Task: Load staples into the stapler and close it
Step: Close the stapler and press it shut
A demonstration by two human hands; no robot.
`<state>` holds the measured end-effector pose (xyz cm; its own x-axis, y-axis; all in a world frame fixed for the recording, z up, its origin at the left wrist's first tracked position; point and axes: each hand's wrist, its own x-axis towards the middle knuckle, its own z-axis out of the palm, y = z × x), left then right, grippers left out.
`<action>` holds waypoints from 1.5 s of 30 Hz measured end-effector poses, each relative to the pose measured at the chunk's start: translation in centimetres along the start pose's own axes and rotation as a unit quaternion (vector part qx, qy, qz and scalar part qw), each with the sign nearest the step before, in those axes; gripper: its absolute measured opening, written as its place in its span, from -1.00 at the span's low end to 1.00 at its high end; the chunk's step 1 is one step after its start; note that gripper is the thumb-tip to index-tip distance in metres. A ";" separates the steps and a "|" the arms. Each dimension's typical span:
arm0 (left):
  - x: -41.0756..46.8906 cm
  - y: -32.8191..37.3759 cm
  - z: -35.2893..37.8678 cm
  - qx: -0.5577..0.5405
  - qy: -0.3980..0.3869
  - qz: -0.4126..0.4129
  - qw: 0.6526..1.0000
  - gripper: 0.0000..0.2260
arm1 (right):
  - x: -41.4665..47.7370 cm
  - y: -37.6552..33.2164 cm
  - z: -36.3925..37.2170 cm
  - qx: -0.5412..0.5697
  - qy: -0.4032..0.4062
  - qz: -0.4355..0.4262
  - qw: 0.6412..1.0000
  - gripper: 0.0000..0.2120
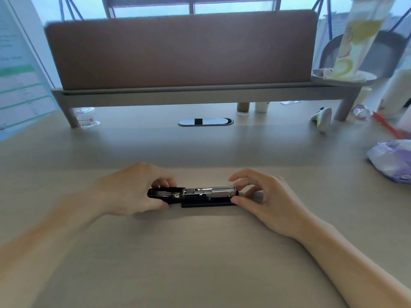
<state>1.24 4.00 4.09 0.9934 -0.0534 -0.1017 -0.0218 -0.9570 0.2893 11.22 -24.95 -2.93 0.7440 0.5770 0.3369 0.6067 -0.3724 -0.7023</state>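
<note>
A pale wood-grain desk [200, 252] carries an opened stapler [193, 196] lying flat near its front middle. Behind the stapler sits an oval cable port [205, 122] set into the desk, and past that a raised shelf [200, 96] stands on legs. Far right of the stapler lie a crumpled purple bag [391, 161] and a red pen [387, 125]; far left, a clear plastic cup [85, 117].

One stapler [193, 195], two hands [133, 190] [270, 197], two cups [243, 106] [262, 107].
</note>
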 end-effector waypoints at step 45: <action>7.4 9.7 4.0 -0.075 0.037 -0.022 0.996 -0.34 | 0.2 -0.2 -0.2 0.043 -0.015 0.029 0.999 -0.48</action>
<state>7.96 -6.83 2.36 0.9987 0.0131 -0.0492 0.0328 -0.9047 0.4248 11.31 -24.86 -2.58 0.7684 0.5774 0.2762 0.5350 -0.3426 -0.7723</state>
